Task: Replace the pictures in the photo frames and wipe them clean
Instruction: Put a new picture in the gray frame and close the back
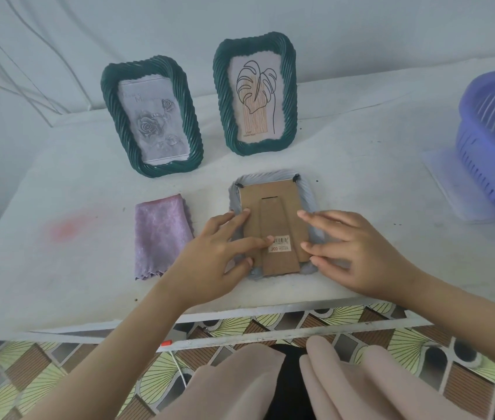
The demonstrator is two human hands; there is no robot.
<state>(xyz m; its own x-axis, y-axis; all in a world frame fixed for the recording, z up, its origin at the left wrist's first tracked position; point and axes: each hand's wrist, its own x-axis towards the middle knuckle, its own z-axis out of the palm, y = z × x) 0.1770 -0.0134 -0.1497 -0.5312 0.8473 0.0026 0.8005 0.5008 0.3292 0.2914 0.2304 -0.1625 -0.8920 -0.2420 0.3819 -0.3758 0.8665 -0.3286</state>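
A grey-blue photo frame (309, 189) lies face down near the table's front edge, its brown cardboard back (273, 195) and folded stand facing up. My left hand (219, 253) rests on the frame's left side, thumb and fingers spread on the cardboard. Fingertips of my right hand (352, 250) touch the frame's right side. Two dark green frames stand upright behind: the left one (151, 116) holds a grey rose picture, the right one (255, 95) a leaf line drawing. A folded lilac cloth (161, 234) lies left of the flat frame.
A purple plastic basket (494, 137) stands at the right on a white sheet (449, 189). The white table (58, 268) ends just in front of my hands. A faint red stain (64, 228) marks its left part. Patterned floor shows below.
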